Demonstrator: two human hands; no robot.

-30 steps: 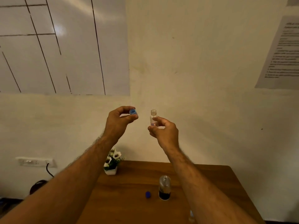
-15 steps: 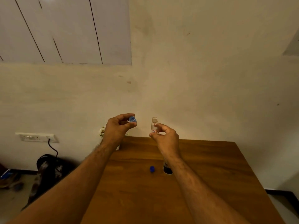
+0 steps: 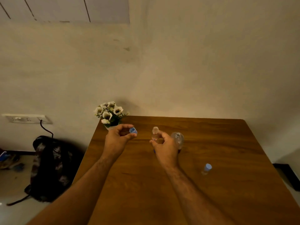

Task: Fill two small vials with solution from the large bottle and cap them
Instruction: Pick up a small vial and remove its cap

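Cap off, vial open: both hands have come down from chest height to just above the surface.

Over the last second the left hand [image 3: 117, 140] kept its pinch on the blue cap [image 3: 133, 131] while the right hand [image 3: 164, 147] lowered the open vial [image 3: 155, 133]; capping looks like the likely next step. The vial stands upright, long axis vertical, mouth toward 12 o'clock, with the cap at its 9 o'clock, apart. The large bottle [image 3: 178, 138] stands uncapped just at the vial's 3 o'clock. A second, capped vial [image 3: 206, 168] waits at 4 o'clock, well apart.
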